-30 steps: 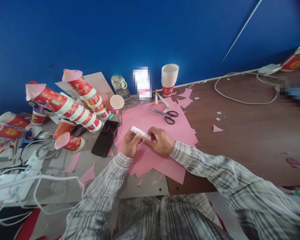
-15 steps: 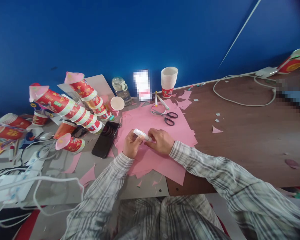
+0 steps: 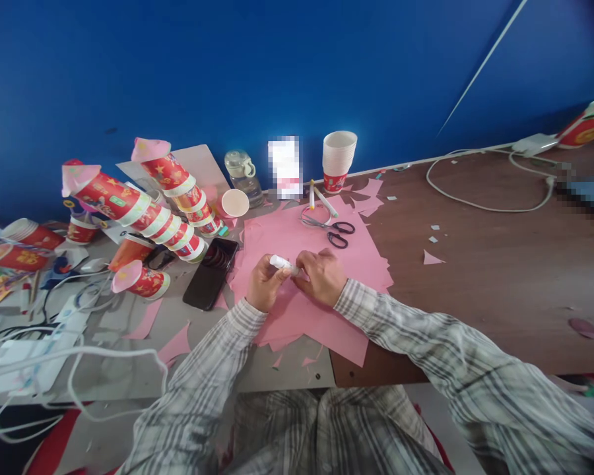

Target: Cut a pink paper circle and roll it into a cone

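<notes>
My left hand point(image 3: 263, 284) is closed around a small white tube that looks like a glue stick point(image 3: 280, 262), held tilted above the pink paper. My right hand point(image 3: 323, 276) has its fingers curled round the tube's right end, hiding that end. Under both hands lies a loose stack of pink paper sheets point(image 3: 309, 320). Black-handled scissors point(image 3: 337, 235) rest on the paper just beyond my right hand. Two slim markers point(image 3: 325, 202) lie at the paper's far edge.
Left of the paper lies a black phone point(image 3: 210, 274). Leaning towers of red paper cups point(image 3: 151, 214) with pink cone tops stand behind it. A water bottle point(image 3: 242, 177) and a cup stack point(image 3: 337, 165) stand near the blue wall. White cables point(image 3: 113, 353) cross the left side.
My hands stay together on the white tube, and the right fingers have shifted slightly at its end. The whole view has moved a little.
</notes>
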A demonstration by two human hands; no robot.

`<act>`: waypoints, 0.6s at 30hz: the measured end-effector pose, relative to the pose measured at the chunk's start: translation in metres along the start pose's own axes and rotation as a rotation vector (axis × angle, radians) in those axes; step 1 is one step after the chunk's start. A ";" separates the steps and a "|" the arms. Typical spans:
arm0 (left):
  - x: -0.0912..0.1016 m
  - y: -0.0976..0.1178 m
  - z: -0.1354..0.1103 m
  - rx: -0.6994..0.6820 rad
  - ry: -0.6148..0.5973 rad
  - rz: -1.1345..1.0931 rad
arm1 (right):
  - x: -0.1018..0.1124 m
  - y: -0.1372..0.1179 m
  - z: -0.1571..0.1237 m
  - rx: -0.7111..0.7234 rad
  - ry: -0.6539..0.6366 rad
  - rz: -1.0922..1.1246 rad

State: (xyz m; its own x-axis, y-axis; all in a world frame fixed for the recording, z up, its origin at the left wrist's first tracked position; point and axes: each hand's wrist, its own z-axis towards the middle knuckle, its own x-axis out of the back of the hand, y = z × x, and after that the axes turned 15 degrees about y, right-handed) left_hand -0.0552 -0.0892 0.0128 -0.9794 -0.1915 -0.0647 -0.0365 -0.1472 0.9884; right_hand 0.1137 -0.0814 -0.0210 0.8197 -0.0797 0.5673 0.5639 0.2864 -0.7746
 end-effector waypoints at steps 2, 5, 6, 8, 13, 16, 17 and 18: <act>0.000 0.001 0.001 -0.001 -0.001 -0.035 | 0.002 0.002 0.000 -0.036 -0.066 0.094; 0.002 0.002 0.003 0.018 -0.004 -0.096 | 0.009 0.004 0.004 -0.129 -0.204 0.344; 0.002 0.002 0.003 0.025 -0.006 -0.110 | 0.012 0.004 0.006 -0.158 -0.252 0.403; 0.002 0.001 0.003 0.033 -0.012 -0.122 | 0.017 0.003 0.010 -0.216 -0.334 0.442; 0.000 0.000 0.001 0.005 -0.015 -0.053 | 0.013 -0.006 0.009 -0.199 -0.224 0.173; -0.001 0.002 -0.001 -0.032 -0.011 0.008 | 0.003 -0.008 0.004 -0.075 -0.065 -0.035; -0.001 0.002 -0.001 -0.037 -0.008 0.013 | 0.000 -0.007 0.003 -0.041 -0.033 -0.061; -0.001 0.003 0.000 -0.030 -0.003 0.004 | -0.003 -0.005 0.002 -0.019 -0.022 -0.059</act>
State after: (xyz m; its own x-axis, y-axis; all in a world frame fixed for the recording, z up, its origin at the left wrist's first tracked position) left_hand -0.0544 -0.0897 0.0154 -0.9802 -0.1889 -0.0600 -0.0265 -0.1752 0.9842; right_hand 0.1088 -0.0806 -0.0183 0.7823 -0.0746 0.6184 0.6135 0.2633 -0.7445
